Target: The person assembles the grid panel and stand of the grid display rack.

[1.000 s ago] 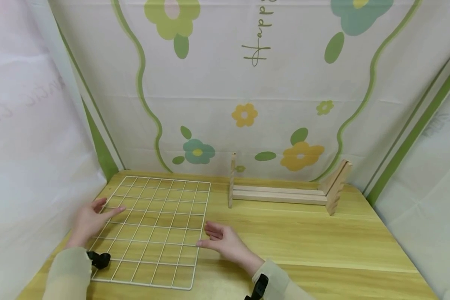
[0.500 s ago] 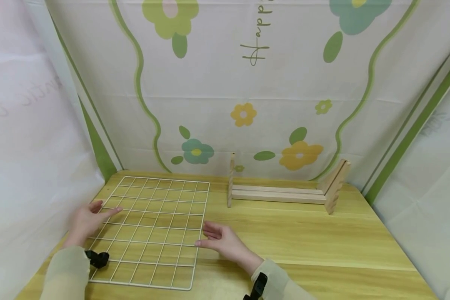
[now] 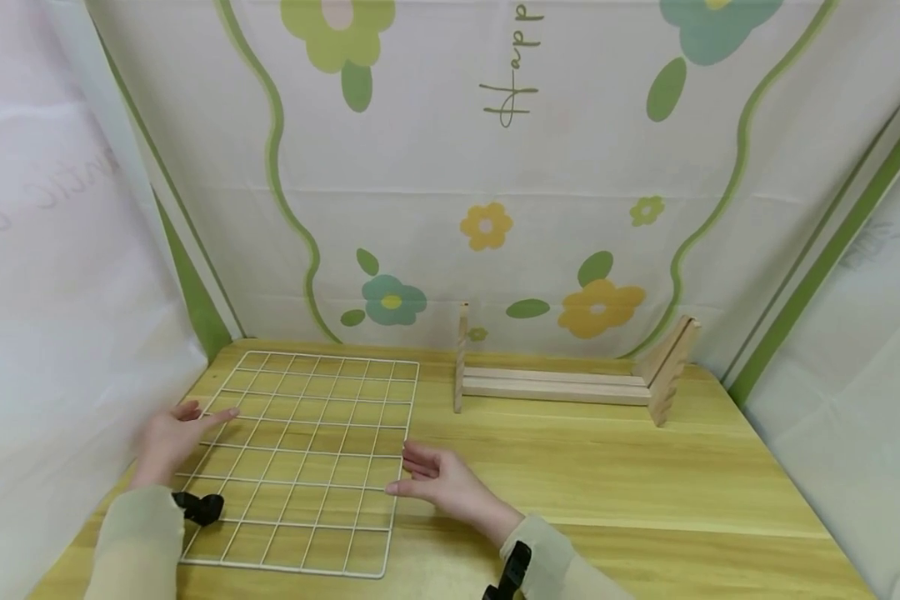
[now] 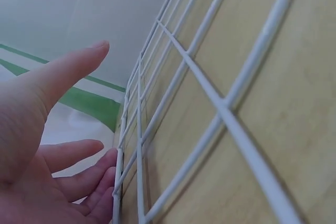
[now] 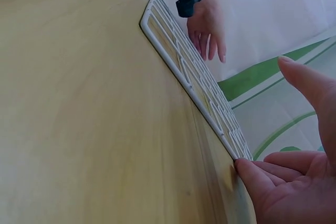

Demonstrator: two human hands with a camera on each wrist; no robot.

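Observation:
A white wire grid panel [image 3: 300, 454] lies flat on the left part of the wooden table. The left hand [image 3: 168, 442] is at its left edge, thumb raised over the grid; in the left wrist view the fingertips [image 4: 109, 174] touch the outer wire, with the thumb well clear of it. At the right edge is the right hand [image 3: 450, 487], thumb extended above the wire. In the right wrist view a fingertip [image 5: 242, 165] touches the rim of the grid [image 5: 191, 90], and the thumb stands apart. Neither hand pinches the panel.
Behind and to the right, a wooden frame [image 3: 555, 387] with two upright ends stands on the table [image 3: 607, 475]. White cloth with flower prints [image 3: 420, 150] hangs behind the table and along both sides. Each wrist carries a black camera.
The left hand has shifted very slightly left along the panel's edge. The right hand stays at the right edge, and the grid has barely moved.

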